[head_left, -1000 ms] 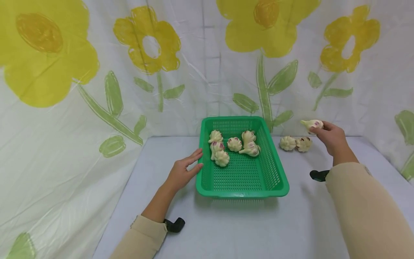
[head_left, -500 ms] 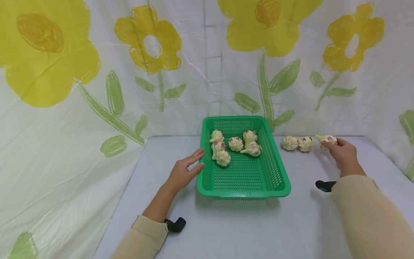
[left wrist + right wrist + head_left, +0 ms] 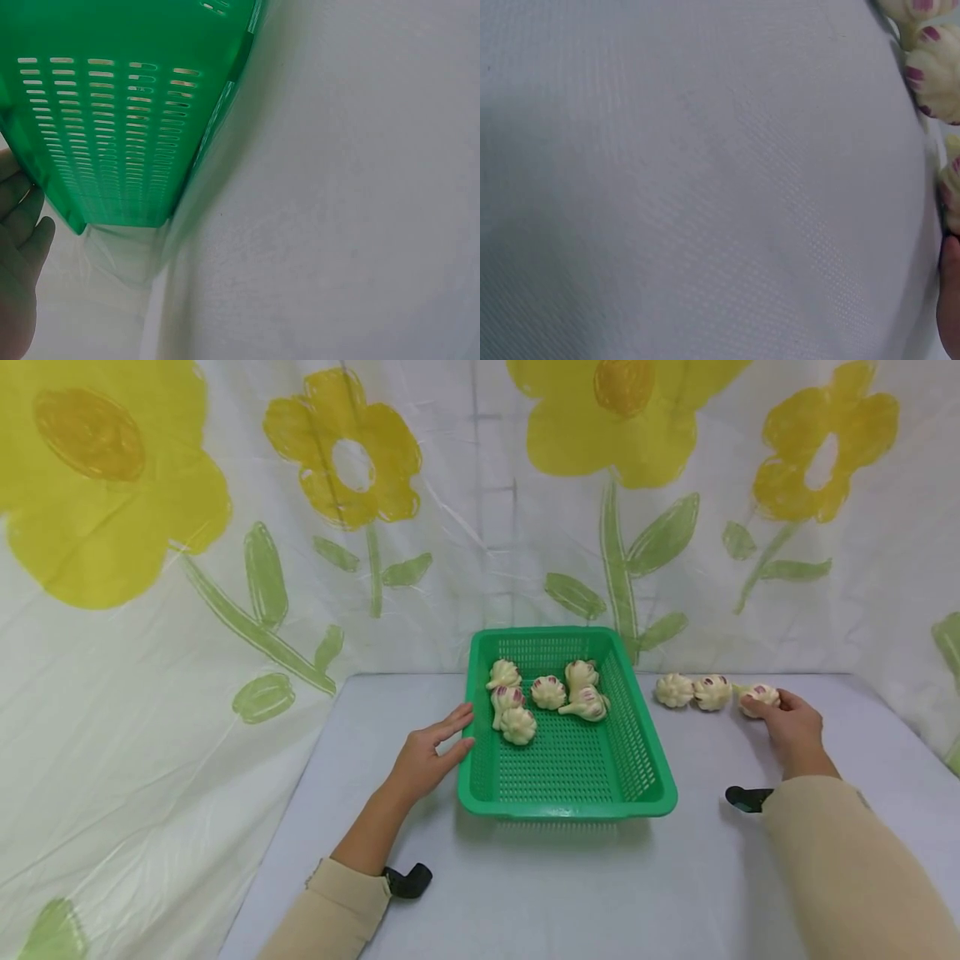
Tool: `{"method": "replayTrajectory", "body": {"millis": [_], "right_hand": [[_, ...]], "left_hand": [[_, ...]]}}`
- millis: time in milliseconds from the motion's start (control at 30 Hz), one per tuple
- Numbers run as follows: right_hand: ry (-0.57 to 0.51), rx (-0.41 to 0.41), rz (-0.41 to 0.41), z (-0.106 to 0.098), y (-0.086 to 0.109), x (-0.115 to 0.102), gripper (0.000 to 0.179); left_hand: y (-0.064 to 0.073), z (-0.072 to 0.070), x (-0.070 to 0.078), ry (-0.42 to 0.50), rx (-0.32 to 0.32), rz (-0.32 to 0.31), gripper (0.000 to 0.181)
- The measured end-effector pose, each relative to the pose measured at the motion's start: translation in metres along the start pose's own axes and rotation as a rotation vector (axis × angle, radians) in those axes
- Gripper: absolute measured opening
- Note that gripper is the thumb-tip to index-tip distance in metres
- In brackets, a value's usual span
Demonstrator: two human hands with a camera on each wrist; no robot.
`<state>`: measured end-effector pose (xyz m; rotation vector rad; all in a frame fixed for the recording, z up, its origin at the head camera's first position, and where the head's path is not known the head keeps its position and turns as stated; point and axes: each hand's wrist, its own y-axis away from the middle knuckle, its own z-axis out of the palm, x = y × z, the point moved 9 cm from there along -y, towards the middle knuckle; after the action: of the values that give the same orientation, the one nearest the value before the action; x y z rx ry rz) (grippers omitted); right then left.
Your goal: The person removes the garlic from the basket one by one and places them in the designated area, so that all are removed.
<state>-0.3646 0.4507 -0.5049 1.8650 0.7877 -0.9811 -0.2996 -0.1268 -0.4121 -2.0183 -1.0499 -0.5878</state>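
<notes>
My right hand pinches a garlic bulb low at the table's back right, its pale stem pointing left. Just left of it sit two more garlic bulbs, one purple-streaked and one plainer. In the right wrist view the held bulb shows at the right edge against my thumb. My left hand has its fingers extended, their tips at the left rim of a green plastic basket. Several garlic bulbs lie in the back half of that basket.
A pale cloth covers the table. Behind it hangs a white curtain printed with yellow flowers, reaching down to the table's back edge. Black wrist-camera mounts stick out from both sleeves.
The right hand has lowered its garlic bulb from above the other two to the table at their right, then shifted slightly left. The left hand stays at the basket rim.
</notes>
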Motion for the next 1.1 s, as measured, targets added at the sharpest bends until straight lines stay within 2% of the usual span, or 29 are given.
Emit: {"method": "replayTrajectory", "body": {"millis": [200,333,467,600,833,1100], "right_hand": [[-0.187,0.042,0.026,0.0014,0.0006,0.0011,0.112],[-0.252,0.044,0.03,0.0015,0.0006,0.0024,0.114],[-0.215,0.034,0.045,0.0029,-0.0006,0.0042,0.116],[-0.134,0.032,0.02,0.0043,-0.0025,0.004,0.117],[-0.14,0.045,0.0,0.0042,-0.0055,0.0016,0.114],[-0.026,0.064,-0.016,0.0037,-0.0035,-0.0006,0.113]], "left_hand": [[-0.0012,-0.0001,0.0004,-0.009,0.002,0.016,0.046],[-0.0029,-0.0004,0.0002,-0.01,0.011,0.035,0.045],[-0.0033,-0.0002,-0.0008,-0.012,0.009,0.044,0.045],[-0.0016,0.0003,-0.0029,-0.015,0.006,0.032,0.046],[-0.0016,0.0002,-0.0036,-0.009,0.007,0.014,0.046],[-0.0019,0.0003,-0.0031,0.005,0.006,0.019,0.045]]}}
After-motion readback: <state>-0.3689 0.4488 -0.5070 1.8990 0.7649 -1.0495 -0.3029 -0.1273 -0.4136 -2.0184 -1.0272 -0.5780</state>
